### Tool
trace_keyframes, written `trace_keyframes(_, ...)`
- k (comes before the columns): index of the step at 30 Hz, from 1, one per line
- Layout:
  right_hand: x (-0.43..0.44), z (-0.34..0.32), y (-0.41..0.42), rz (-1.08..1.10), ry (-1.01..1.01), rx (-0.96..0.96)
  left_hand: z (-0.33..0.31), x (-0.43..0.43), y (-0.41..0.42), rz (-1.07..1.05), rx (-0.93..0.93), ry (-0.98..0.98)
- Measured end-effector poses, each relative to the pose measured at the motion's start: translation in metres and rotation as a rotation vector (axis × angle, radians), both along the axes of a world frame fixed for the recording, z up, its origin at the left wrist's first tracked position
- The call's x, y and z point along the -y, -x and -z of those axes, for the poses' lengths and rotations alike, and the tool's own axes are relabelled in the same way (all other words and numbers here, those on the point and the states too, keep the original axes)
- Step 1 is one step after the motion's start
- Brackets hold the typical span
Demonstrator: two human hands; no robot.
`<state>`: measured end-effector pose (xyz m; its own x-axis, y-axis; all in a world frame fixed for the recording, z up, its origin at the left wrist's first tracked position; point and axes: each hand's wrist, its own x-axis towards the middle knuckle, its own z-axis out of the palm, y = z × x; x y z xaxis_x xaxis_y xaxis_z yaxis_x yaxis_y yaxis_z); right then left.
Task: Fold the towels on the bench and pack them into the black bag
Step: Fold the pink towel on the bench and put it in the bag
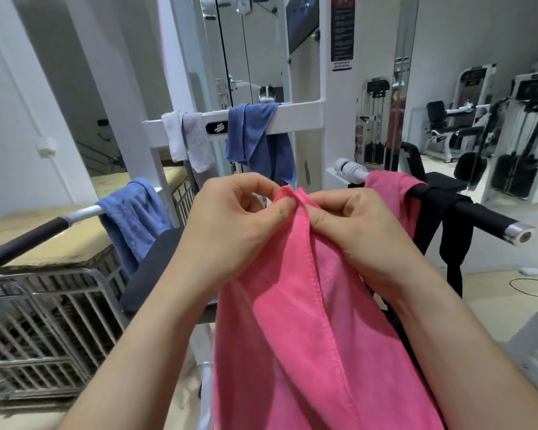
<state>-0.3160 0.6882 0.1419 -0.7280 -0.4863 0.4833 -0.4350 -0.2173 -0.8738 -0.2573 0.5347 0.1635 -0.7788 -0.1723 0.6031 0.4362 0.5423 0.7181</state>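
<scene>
Here both hands pinched one top corner of the pink towel (308, 321), left hand (230, 225) and right hand (354, 231) side by side, thumbs touching the hem. Towel hung straight down below them, over the bench (156, 262).

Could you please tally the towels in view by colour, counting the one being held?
Pink: 2, the pink cloth towel pinched by both hands' fingers, and the pink towel on the right bar
Blue: 2, the blue towel on the left bar and the blue towel on the white crossbeam
White-grey: 1, the white-grey towel on the crossbeam
Total: 5
</scene>
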Motion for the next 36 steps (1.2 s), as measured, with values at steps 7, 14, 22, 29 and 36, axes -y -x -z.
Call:
trace_keyframes(7, -0.002, 0.002, 0.001, -0.015, -0.059, -0.071, -0.004, 0.001, -0.001, -0.07, 0.067, 0.073)
trace_keyframes(14, -0.001, 0.005, 0.009, -0.05, -0.02, -0.048, -0.001, 0.001, 0.005, -0.021, 0.12, -0.053)
trace_keyframes(22, 0.009, 0.012, 0.013, 0.186, -0.157, -0.218, 0.016, 0.005, 0.013, 0.134, 0.274, -0.235)
trace_keyframes(29, 0.008, 0.016, 0.015, 0.013, -0.135, -0.143, 0.026, 0.011, 0.015, 0.011, 0.228, -0.17)
trace_keyframes(36, 0.005, 0.017, 0.018, 0.172, -0.33, -0.294, 0.036, 0.017, 0.013, 0.064, 0.172, -0.244)
